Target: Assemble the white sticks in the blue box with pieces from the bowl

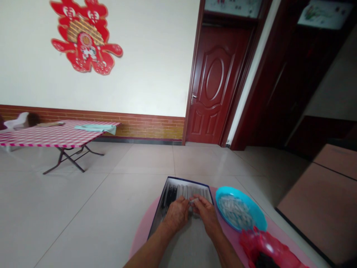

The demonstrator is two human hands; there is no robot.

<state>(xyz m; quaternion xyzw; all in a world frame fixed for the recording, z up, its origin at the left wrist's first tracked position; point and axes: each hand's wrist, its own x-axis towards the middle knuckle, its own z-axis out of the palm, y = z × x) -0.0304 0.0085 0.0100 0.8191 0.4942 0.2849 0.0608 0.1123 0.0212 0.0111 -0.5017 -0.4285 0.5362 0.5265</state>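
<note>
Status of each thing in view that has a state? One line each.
Left hand, touching a white piece
Right hand, touching the same piece, grip unclear
Box, open, white and black pieces in rows
Blue bowl, full of white pieces
Red bag, crumpled
Door, shut
Folding table, legs unfolded

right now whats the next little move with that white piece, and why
Probably lower the small white piece from between your left hand and right hand into the open dark box, since slender white pieces lie side by side there, while the blue plastic bowl holds a loose heap.
</note>
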